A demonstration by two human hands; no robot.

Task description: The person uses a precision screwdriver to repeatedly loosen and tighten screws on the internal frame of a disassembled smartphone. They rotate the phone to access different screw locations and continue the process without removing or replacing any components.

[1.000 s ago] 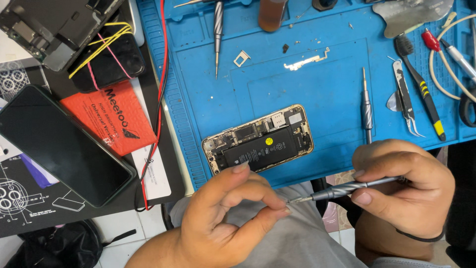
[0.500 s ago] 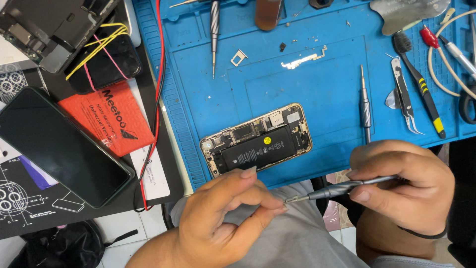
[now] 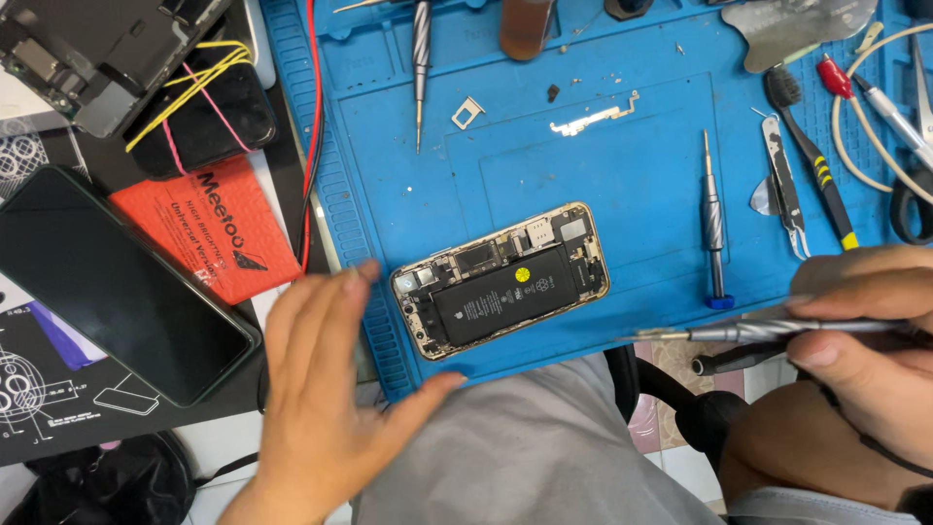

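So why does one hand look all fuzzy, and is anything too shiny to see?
In the head view, the left hand is smeared by motion blur; the opened gold-edged phone on the blue rubber mat stays sharp. The right hand holding the thin silver screwdriver is crisp. Light is even, with soft shadows and no strong glare.

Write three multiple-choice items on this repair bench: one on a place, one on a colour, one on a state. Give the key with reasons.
1. Where does the opened phone lie?
A. on the blue mat
B. on the orange pouch
C. in the left hand

2. What colour is the phone's battery?
A. white
B. black
C. red

3. What is the right hand doing?
A. resting open
B. holding a brush
C. gripping a slim screwdriver

Key: A, the phone sits on the mat's front part; B, the battery is black with a yellow dot; C, fingers pinch the metal shaft.
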